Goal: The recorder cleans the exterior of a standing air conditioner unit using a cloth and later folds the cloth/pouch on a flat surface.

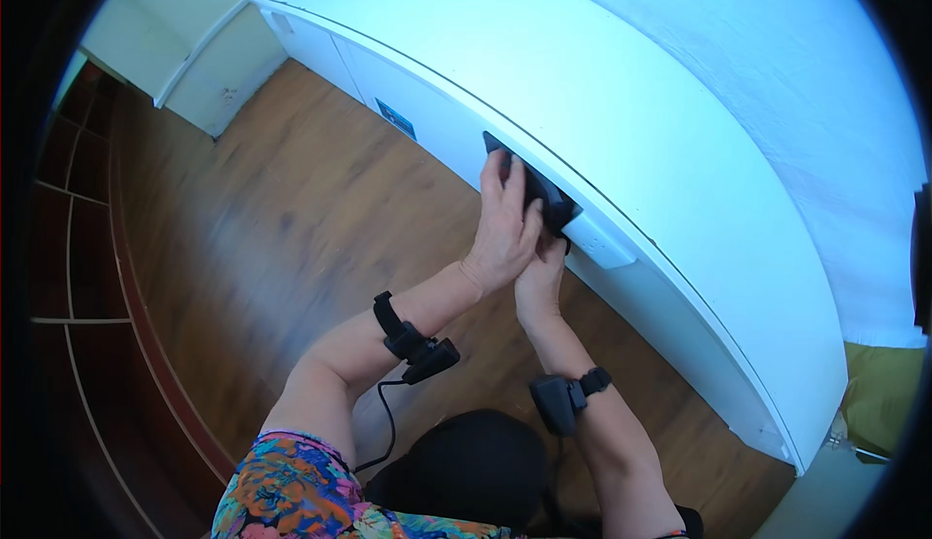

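A black object (547, 200) with a dark red part sits against the upper front of a long white cabinet-like unit (437, 131). What kind of object it is cannot be told. My left hand (506, 226) grips it from the near side, fingers reaching over its left part and thumb near its middle. Below and behind that, my right hand (542, 277) comes up under the object's lower end. Its fingers are largely hidden by the left hand and the object, so its grip is unclear. Just right of the object, a white panel (601, 242) with small marks projects from the unit.
The unit's broad white top (582, 87) spans the upper view, with white fabric (815, 102) behind. A small sticker (395, 118) marks its front. Below lies wood-look flooring (328, 197). Dark red tiles (87, 248) run along the left. A black strapped device (419, 349) is on my left forearm.
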Available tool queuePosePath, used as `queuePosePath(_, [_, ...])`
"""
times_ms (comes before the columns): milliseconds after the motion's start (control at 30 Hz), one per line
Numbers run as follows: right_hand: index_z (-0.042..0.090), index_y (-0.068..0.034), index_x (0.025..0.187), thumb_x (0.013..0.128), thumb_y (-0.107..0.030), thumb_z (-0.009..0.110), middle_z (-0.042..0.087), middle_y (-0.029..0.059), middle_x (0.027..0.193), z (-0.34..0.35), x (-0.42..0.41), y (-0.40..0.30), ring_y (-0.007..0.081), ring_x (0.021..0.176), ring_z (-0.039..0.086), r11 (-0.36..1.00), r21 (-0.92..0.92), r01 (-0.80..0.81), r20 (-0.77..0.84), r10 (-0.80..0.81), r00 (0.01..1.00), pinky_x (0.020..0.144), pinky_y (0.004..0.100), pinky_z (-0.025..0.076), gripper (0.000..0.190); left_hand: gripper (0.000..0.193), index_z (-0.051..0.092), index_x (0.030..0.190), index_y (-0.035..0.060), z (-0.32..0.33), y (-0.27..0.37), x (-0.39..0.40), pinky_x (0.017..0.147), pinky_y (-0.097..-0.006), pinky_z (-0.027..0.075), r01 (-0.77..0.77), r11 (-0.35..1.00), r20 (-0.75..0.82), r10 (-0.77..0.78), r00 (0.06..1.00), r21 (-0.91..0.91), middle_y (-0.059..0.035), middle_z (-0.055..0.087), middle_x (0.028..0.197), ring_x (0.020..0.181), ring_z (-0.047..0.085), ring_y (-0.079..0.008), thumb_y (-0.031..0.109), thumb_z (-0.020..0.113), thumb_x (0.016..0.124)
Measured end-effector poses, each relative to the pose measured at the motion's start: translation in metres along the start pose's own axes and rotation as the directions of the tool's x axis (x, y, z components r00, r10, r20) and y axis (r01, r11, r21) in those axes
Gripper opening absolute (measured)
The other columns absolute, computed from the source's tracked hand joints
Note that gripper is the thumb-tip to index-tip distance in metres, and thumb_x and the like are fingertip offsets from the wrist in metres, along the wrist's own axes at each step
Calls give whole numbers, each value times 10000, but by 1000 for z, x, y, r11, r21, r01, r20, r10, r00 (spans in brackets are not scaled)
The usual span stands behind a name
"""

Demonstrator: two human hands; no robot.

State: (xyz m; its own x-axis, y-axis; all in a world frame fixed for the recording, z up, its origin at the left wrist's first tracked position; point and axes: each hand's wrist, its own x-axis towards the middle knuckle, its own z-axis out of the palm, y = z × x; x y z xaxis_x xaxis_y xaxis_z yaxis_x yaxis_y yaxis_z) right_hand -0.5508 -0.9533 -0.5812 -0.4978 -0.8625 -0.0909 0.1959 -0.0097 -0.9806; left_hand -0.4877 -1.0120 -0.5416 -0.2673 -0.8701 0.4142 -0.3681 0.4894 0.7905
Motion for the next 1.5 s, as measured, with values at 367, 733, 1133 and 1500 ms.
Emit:
queuePosePath(367, [381,90,1316,911,90,399,451,214,1414,-17,0,14,265,1318,466,961,-275,33,198,23,980,1129,383,338,405,756,-38,1547,-11,38,-73,-9,1201,-499,63,-151,988,14,152,988,-36,-361,-230,1531,1451,-118,-531,159,443,989])
queuePosePath(733, [289,128,1391,835,-108,463,401,328,1412,11,25,39,419,1368,373,976,-203,-82,289,140,947,1164,393,253,628,635,136,1535,1,25,-103,-5,1201,-408,178,705,473,383,-608,695,-528,-225,176,1563,1469,143,-307,324,357,1034])
queuePosePath(1133, [165,126,1467,870,-12,475,391,349,1404,19,8,-45,434,1346,396,673,-675,301,354,-63,933,1130,444,317,686,570,203,1553,145,-16,-57,28,1068,-480,417,376,619,52,-476,878,-690,-125,203,1533,1405,297,-272,419,329,1070])
queuePosePath(1500, [176,48,1449,889,-123,607,570,328,1099,51,27,-76,464,844,658,362,-861,356,368,-38,929,756,538,535,727,575,341,1390,28,-35,-84,50,761,-323,554,405,645,-190,-652,734,-648,-159,411,1336,1028,584,-209,-28,592,876])
